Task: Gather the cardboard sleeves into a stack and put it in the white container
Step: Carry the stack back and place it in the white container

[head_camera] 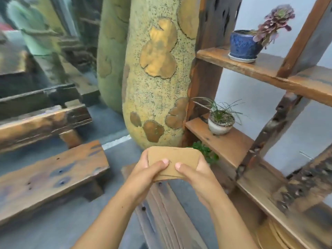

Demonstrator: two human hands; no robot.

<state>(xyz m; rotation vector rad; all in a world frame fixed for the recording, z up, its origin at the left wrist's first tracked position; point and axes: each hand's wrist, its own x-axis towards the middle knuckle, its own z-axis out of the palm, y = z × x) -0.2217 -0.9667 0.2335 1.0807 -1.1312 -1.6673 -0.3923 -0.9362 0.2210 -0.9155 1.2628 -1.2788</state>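
Note:
A stack of brown cardboard sleeves [173,159] is held flat in front of me, low in the middle of the head view. My left hand [149,168] grips its left end with the thumb on top. My right hand [195,172] grips its right end, thumb also on top. The layered edges of the stack show at its near side between my thumbs. No white container is in view.
A large speckled yellow pillar [154,78] rises just behind the stack. A wooden shelf unit [233,146] on the right holds a blue potted succulent [244,45] and a small grey potted grass [221,121]. Wooden benches [50,169] stand on the left. A plank [161,212] lies below my hands.

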